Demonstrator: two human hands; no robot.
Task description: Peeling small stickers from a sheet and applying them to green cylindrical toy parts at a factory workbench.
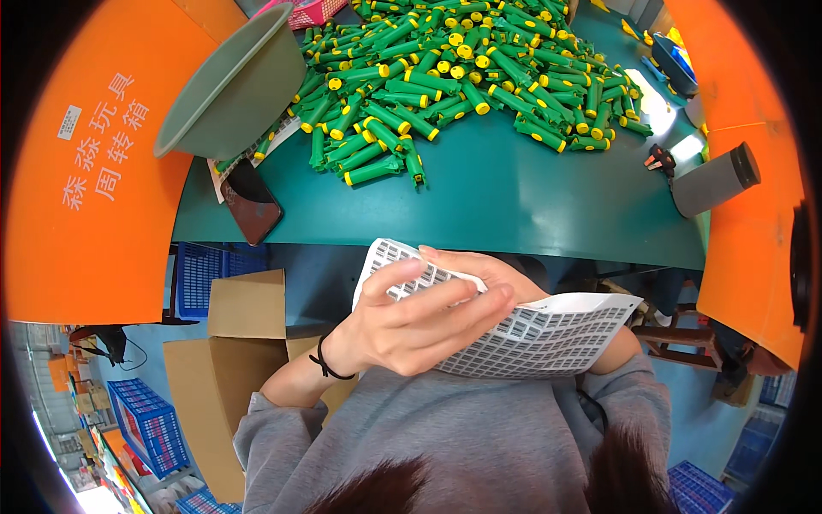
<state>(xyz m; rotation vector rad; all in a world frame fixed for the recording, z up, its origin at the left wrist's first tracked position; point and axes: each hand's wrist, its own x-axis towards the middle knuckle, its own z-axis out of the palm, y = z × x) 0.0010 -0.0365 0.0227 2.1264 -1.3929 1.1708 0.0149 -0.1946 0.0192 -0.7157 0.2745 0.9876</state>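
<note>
A white sheet of small grey-black labels is held in front of my chest, just off the table's near edge. My left hand, with a black band at the wrist, curls its fingers over the sheet's front. Behind the upper edge, my right hand grips the same sheet; part of its fingers and forearm is hidden by the paper. The sheet bends between the hands, its right side spreading over my right forearm. Beyond it, a heap of green plastic tubes with yellow ends covers the far part of the green table.
On the left of the table, a grey-green basin leans beside a dark brown flat case. A grey cylindrical bottle lies at the right. Orange panels flank both sides. An opened cardboard box and blue crates are below left.
</note>
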